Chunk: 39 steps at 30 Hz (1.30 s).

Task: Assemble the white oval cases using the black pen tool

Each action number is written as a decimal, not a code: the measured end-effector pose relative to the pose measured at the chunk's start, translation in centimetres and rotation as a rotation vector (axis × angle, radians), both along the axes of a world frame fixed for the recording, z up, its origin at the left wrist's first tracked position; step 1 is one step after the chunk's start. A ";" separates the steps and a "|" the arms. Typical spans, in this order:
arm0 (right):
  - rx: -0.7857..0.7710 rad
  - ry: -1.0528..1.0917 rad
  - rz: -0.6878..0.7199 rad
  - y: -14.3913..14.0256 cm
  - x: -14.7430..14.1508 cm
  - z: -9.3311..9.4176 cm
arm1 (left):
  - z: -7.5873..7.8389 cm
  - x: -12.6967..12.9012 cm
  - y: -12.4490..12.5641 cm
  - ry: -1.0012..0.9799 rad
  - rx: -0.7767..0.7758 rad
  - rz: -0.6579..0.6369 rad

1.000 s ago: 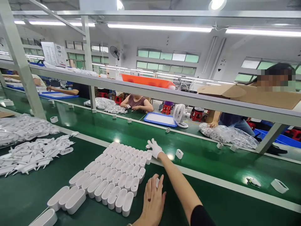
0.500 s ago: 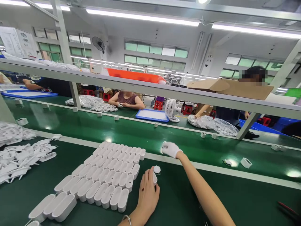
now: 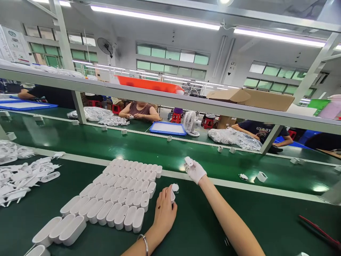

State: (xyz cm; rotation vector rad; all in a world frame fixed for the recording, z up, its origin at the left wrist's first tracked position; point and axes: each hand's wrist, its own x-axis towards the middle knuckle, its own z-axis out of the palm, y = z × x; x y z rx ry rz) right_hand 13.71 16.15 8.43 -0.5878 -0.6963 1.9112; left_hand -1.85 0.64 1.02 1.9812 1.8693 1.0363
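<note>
My left hand (image 3: 164, 209), bare with a bracelet at the wrist, rests on the green tabletop with its fingers curled round a white oval casing (image 3: 172, 196), mostly hidden by the hand. Just beyond the fingertips sits a small white round-topped part (image 3: 175, 188). My right hand (image 3: 196, 172), in a white glove, is over the belt's near edge, pinching a small white piece (image 3: 189, 161). Left of my left hand, rows of open white oval casings (image 3: 116, 195) stand packed together.
A heap of white plug-like parts (image 3: 26, 177) lies at the left. On the green belt (image 3: 87, 138) are a white block (image 3: 261, 176) and a small board part (image 3: 243, 176). A shelf (image 3: 149, 93) crosses above. A red-and-black tool (image 3: 317, 227) lies at right; people work opposite.
My right hand has turned, and the small white piece now shows in its fingers. My left hand keeps its hold on the casing. The view has shifted slightly; items on the belt appear further left.
</note>
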 end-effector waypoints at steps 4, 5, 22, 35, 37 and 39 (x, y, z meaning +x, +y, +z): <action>0.120 -0.256 -0.062 -2.7 1.2 1.0 | 0.2 -0.1 0.0 -0.034 0.015 -0.018; 0.156 -0.331 -0.094 -3.2 1.3 1.2 | 0.2 -0.1 0.0 -0.045 0.021 -0.021; 0.707 -1.656 -0.362 -5.3 0.1 -1.8 | -0.3 -0.5 0.3 -0.302 -0.041 0.009; 0.862 -1.641 -0.164 -14.4 1.3 -5.6 | 0.8 -1.0 0.8 -0.343 -0.049 -0.103; 0.814 -1.632 -0.200 -16.4 2.1 -6.4 | 1.3 -0.6 0.6 -0.315 -0.063 -0.150; 0.732 -1.664 -0.255 -17.8 2.5 -6.9 | 1.7 -0.2 0.4 -0.295 -0.075 -0.202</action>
